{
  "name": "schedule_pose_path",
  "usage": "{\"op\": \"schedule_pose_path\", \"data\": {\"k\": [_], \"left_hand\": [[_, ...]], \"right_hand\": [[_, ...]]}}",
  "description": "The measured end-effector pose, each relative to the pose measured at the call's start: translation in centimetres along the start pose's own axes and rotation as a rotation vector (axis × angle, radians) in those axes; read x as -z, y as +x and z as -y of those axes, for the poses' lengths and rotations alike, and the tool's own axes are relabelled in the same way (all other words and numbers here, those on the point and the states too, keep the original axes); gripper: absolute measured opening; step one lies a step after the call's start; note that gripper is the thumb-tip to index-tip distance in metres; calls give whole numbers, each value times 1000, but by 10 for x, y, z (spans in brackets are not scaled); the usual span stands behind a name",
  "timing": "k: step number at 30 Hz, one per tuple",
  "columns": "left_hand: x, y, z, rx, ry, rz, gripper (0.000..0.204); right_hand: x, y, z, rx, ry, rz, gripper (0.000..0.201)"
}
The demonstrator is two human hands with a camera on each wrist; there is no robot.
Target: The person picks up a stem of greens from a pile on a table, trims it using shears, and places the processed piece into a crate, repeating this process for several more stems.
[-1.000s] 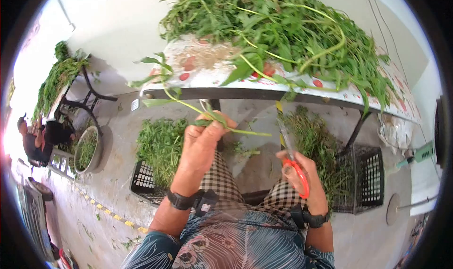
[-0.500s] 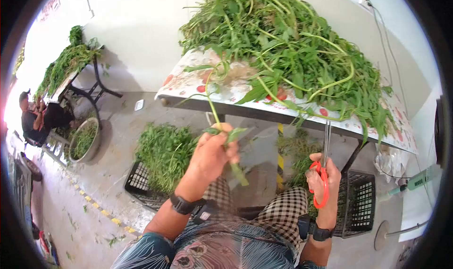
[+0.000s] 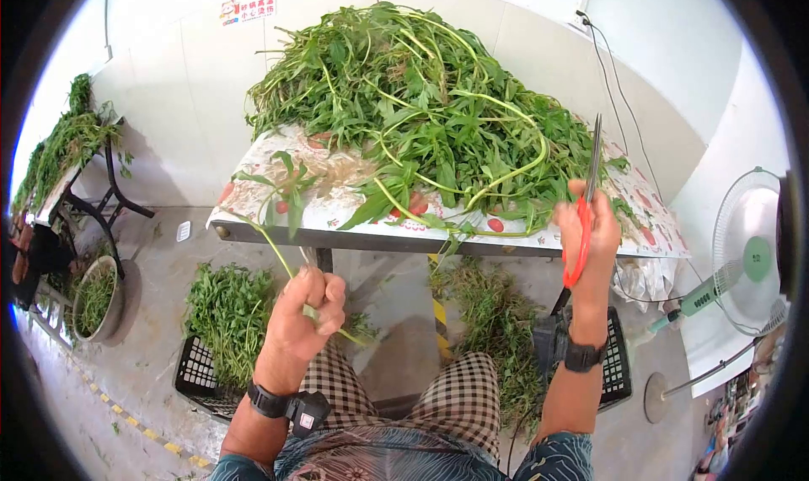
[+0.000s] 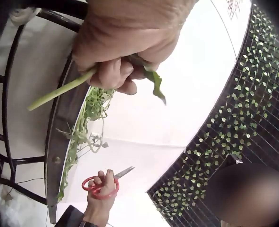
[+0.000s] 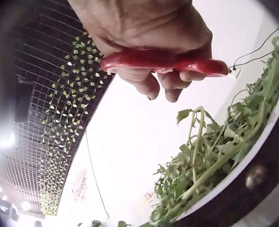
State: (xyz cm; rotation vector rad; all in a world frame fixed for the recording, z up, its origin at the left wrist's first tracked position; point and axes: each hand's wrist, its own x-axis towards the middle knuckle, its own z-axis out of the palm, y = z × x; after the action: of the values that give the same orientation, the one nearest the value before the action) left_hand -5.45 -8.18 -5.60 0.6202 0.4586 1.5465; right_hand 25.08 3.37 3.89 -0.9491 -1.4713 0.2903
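My left hand (image 3: 299, 317) pinches a leafy green stem (image 3: 275, 247) in front of the table's near edge. The stem's leafy tip leans up over the tabletop, and its bare cut end (image 4: 37, 103) pokes out past the fingers in the left wrist view. In my right hand (image 3: 597, 241) are red-handled scissors (image 3: 576, 249), fingers through the loops, blades pointing up beside the right side of a heap of leafy stems (image 3: 455, 127). From the right wrist, only the red handles (image 5: 163, 61) show under the palm.
The heap covers much of the patterned table (image 3: 244, 173). Below stand a black crate (image 3: 198, 367) of greens at left and another crate (image 3: 619, 354) at right, with greens (image 3: 497, 329) beside it. A fan (image 3: 750, 262) stands far right; a round tub (image 3: 97, 300) is at left.
The right hand has risen with the scissors to the heap's right side. The left hand, still holding the stem, is lower and farther left in view. The head view has shifted too.
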Motion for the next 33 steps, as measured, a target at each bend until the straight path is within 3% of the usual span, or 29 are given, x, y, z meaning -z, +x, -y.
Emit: {"op": "schedule_pose_path", "data": {"k": [3, 6, 9, 12, 17, 21, 25, 29, 30, 32, 33], "left_hand": [[-1, 0, 0, 74, -12, -2, 33], [-7, 0, -1, 89, 8, -14, 26], [-3, 5, 5, 96, 26, 57, 27], [-7, 6, 8, 137, 10, 18, 28], [-7, 6, 11, 179, 25, -30, 23], [-13, 5, 9, 196, 38, -42, 21], [-12, 4, 9, 203, 28, -78, 21], [-12, 8, 10, 212, 35, -86, 21], [-13, 9, 11, 219, 38, -88, 21], [-16, 10, 14, 218, 37, -54, 21], [-19, 12, 16, 216, 36, -35, 21]], "right_hand": [[-3, 20, -3, -59, 50, -71, 25], [-12, 16, 13, 75, 53, 63, 25], [-29, 7, 31, -66, 81, 302, 26], [-49, -9, 34, -66, 62, 422, 28], [-77, -24, 28, 118, -365, 528, 32], [-91, -30, 20, 315, -436, 609, 30], [-82, -26, 18, 316, -431, 630, 31], [-57, -20, 15, -1, -49, 511, 32], [-51, -16, 11, 69, 53, 428, 33], [-40, -1, 12, 15, 326, 314, 37], [-33, 7, 13, 8, 312, 235, 37]]}}
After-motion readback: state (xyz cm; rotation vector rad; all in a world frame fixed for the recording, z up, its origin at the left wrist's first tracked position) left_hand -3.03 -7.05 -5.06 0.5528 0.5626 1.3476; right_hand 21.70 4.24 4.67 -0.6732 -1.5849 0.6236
